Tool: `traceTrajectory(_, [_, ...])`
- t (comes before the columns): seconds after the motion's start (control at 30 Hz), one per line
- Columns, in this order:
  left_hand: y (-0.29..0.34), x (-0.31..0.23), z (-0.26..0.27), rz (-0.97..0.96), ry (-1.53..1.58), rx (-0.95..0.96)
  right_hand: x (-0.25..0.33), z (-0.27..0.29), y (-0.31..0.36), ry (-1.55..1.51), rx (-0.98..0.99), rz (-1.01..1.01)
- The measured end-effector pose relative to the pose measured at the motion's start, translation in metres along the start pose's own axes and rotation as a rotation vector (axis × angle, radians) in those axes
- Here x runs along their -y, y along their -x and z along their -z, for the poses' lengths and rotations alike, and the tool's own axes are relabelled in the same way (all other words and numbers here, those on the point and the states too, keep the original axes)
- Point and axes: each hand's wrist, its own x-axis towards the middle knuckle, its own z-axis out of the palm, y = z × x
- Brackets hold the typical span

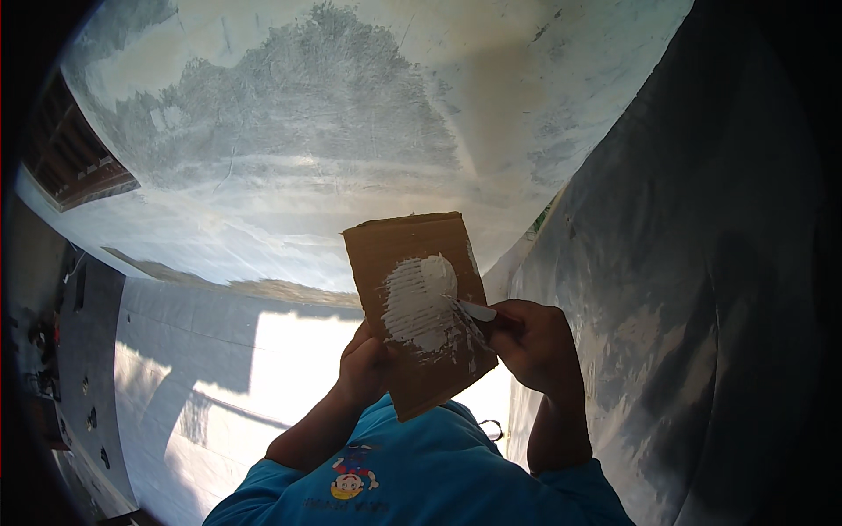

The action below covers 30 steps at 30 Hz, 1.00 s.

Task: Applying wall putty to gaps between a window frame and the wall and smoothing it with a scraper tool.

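Cardboard sheet point(377, 245), brown, one: held tilted in front of the person's chest; left hand point(363, 364) gripping its left edge. White paste point(419, 302), one patch, ridged: spread over the sheet's middle. Scraper point(476, 310), pale, flat: gripped in the right hand point(533, 344), blade at the paste's right side, handle hidden by the fingers. Wall point(333, 105), grey, patchy white: far side. Barred opening point(74, 145), brown: far left.

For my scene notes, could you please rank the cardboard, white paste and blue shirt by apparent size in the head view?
Largest to smallest:
1. Blue shirt
2. Cardboard
3. White paste
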Motion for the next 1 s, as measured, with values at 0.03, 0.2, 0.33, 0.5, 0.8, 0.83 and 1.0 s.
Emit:
traceTrajectory(0.03, [0.0, 0.0, 0.0, -0.009, -0.024, 0.001, -0.001, 0.0, -0.001, -0.023, 0.002, -0.006])
traceTrajectory(0.2, [0.002, -0.006, -0.006, 0.036, -0.002, -0.039, 0.001, 0.001, -0.005, -0.052, 0.061, -0.049])
traceTrajectory(0.33, [0.003, -0.007, -0.007, 0.038, 0.014, -0.06, 0.0, 0.002, -0.008, -0.025, 0.1, -0.018])
traceTrajectory(0.5, [0.003, 0.001, 0.004, 0.015, -0.004, -0.037, 0.0, -0.001, -0.008, -0.012, 0.115, -0.007])
traceTrajectory(0.8, [-0.004, 0.0, -0.002, 0.038, 0.036, -0.105, -0.019, -0.004, -0.01, -0.104, 0.06, -0.02])
traceTrajectory(0.83, [-0.006, 0.001, -0.002, 0.037, 0.053, -0.12, -0.02, -0.003, -0.012, -0.176, 0.053, -0.04])
traceTrajectory(1.0, [-0.012, -0.001, 0.007, 0.012, 0.12, -0.091, -0.003, 0.01, -0.018, -0.307, 0.116, -0.115])
